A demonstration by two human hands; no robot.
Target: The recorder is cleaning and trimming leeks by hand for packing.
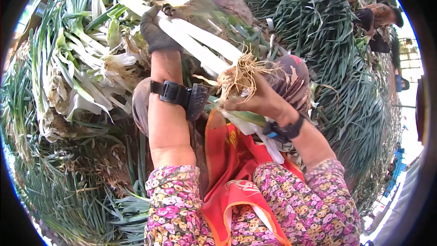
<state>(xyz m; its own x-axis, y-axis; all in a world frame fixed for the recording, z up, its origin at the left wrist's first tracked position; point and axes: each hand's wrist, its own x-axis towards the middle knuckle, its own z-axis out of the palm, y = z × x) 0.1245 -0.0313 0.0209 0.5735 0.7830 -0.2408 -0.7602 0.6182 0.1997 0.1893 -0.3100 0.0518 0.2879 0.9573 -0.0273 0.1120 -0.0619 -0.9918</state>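
Note:
White-stemmed long green onions (201, 53) slant across in front of me, their tangled roots (244, 75) towards my right hand. My left hand (158, 29), in a dark knit glove, is closed around the stalks near where the white turns green. Bare, my right hand (252, 97) is at the root end, its fingers partly hidden behind the roots; a pale peeled outer leaf (269, 143) hangs below it, beside the wrist. Whether this hand grips the leaf or the root end cannot be told. Black straps with devices are on both forearms.
Loose onions with pale stems and withered leaves (85, 61) are heaped at the left. A large bank of green onion tops (327, 41) stands at the right, more tops (75, 198) at the lower left. Another person (379, 20) is at the upper right. A red apron (225, 164) covers my lap.

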